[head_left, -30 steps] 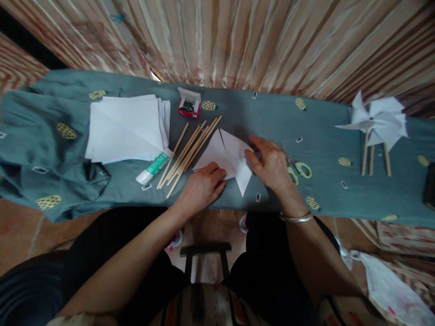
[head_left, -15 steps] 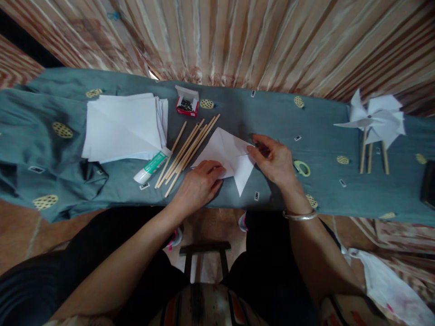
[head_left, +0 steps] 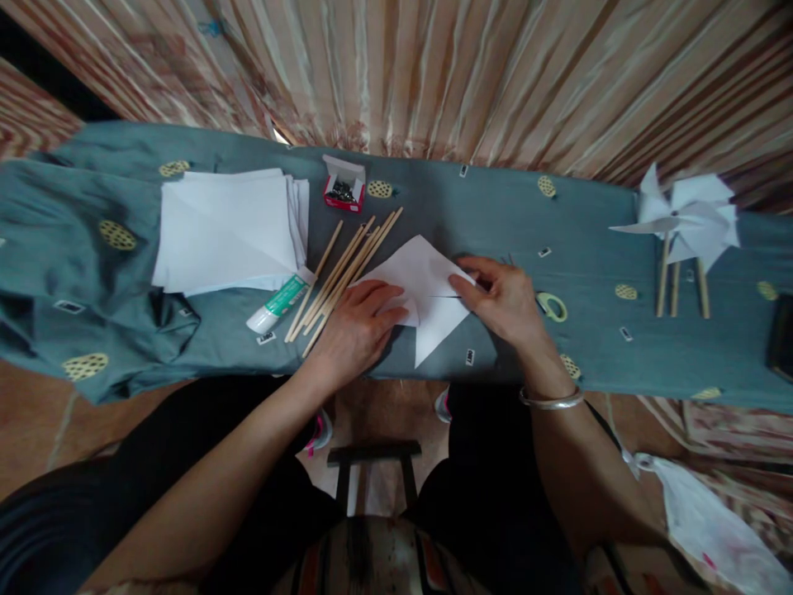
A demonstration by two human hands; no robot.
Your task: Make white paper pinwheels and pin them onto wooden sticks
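Turned a little since the earlier frame, the slit paper [head_left: 427, 268] lies just right of the sticks [head_left: 347, 268]. Curled fingers of the left hand [head_left: 356, 330] rest on it; whether they grip, one cannot tell. The right hand [head_left: 505, 302] pinches its corner between thumb and fingers. Cutting looks done; folding the corners inward and fixing them seem left. Just beyond the sticks stands an open box [head_left: 344, 186]; well right of them, pinwheels [head_left: 690, 219] look finished.

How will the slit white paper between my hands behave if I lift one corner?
The slit white paper will probably flop and feel light, since it looks thin; it might tear at the open slit near your right hand.
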